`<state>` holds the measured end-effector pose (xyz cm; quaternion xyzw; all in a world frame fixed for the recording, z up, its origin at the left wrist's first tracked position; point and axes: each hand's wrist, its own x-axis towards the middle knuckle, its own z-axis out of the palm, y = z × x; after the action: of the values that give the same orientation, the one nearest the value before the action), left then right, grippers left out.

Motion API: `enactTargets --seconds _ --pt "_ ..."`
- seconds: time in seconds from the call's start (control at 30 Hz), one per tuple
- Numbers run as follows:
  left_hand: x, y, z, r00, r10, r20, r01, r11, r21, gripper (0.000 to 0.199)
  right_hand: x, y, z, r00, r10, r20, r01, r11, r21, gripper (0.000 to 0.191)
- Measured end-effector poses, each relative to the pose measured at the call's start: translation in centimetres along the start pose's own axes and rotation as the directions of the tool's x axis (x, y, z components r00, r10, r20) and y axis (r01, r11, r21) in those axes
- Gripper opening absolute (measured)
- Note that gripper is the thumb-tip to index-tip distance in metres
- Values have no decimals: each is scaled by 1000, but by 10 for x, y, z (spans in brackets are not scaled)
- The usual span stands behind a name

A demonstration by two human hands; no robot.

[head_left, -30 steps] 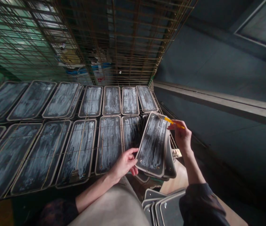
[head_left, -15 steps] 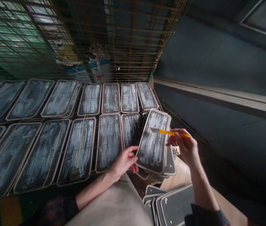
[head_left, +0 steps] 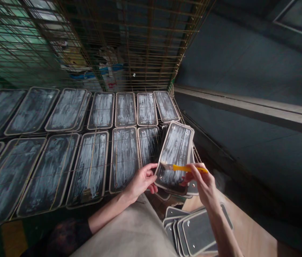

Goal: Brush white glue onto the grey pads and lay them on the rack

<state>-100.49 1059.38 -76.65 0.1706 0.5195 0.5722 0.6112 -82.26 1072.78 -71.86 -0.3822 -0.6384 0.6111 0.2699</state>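
My left hand (head_left: 143, 180) grips the lower left edge of a dark rectangular panel (head_left: 176, 150) with rounded corners and a pale rim, tilted on top of others like it. White streaks run lengthwise over its face, and small shiny dots sit near its corners. In my right hand (head_left: 200, 178) is a paintbrush (head_left: 190, 168) with a yellow handle, pinched between thumb and fingers. Its bristles point left and lie on the panel's lower left part, close to my left fingertips.
Two rows of white-streaked panels (head_left: 124, 157) lie on a wire rack (head_left: 179, 107) to the left. Unstreaked dark panels (head_left: 201, 228) are stacked on a wooden board (head_left: 247, 228) at lower right. A wire grid rises behind; a dark wall (head_left: 247, 64) stands on the right.
My right hand has moved the paintbrush down and left, from the panel's middle to its lower left part. My left hand still holds the panel's edge.
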Motion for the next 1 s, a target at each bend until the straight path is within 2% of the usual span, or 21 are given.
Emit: enactTargets --seconds 0.1,0.23,0.33,0.43,0.5,0.57,0.63,0.77,0.87,1.0 --pt "0 1 0 1000 -1 -1 1 1000 -3 54 -11 3 -13 993 118 26 -120 990 76 27" --pt "2 0 0 1000 7 6 -7 1000 6 56 -5 3 -34 991 120 -58 -117 992 57 30" --pt "4 0 0 1000 10 7 -11 1000 24 55 14 0 -42 980 9 -200 -6 1000 19 30" --pt "6 0 0 1000 13 -1 -13 999 36 55 37 -1 -38 928 -161 -337 158 987 -35 29" --pt "5 1 1 1000 11 -9 -11 999 37 56 46 0 -32 894 -259 -365 244 966 -85 28" --pt "3 2 2 1000 5 -21 -5 1000 27 56 45 2 -28 885 -306 -352 269 951 -151 28" --pt "1 4 4 999 -4 -33 4 1000 2 56 33 2 -26 900 -279 -334 226 955 -191 28" --pt "-2 6 8 998 -27 -48 25 998 -50 55 -14 -8 -31 954 -95 -284 47 984 -171 28" --pt "-3 5 9 998 -32 -47 29 997 -65 56 -45 -18 -33 963 -3 -268 -51 980 -194 27" --pt "-4 4 8 998 -32 -46 29 998 -64 59 -64 -24 -30 966 66 -252 -118 973 -200 26"
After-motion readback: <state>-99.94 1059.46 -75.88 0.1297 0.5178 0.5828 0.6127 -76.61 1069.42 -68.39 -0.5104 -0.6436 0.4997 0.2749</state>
